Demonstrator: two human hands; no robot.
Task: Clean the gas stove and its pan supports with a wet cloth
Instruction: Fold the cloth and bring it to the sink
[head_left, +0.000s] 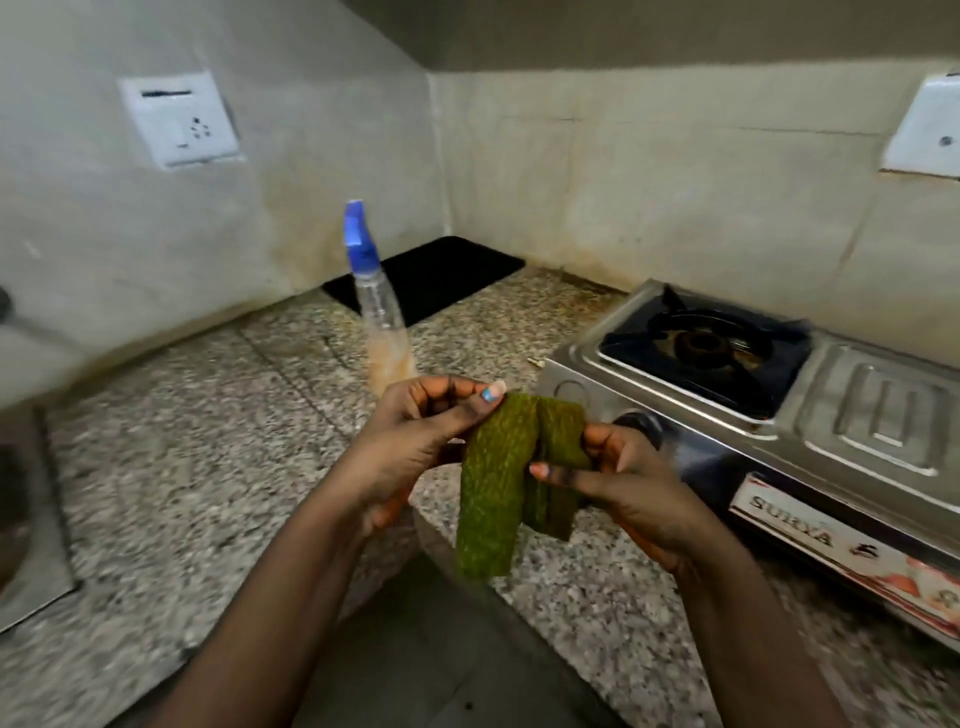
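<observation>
Cloth (498, 483) pinched by L hand (415, 447) + R hand (623, 483), over counter edge (467, 525), stove (779, 415) right.

A single wide-angle camera worn on the person's head looks forward and down into a kitchen corner, close above the left hand (415, 447) and right hand (623, 478) held at the frame's centre. Beyond the hands the speckled table (208, 441) runs back to the two walls; the gas stove (779, 395) sits to the right of the right hand, cut off by the frame's edge.
</observation>
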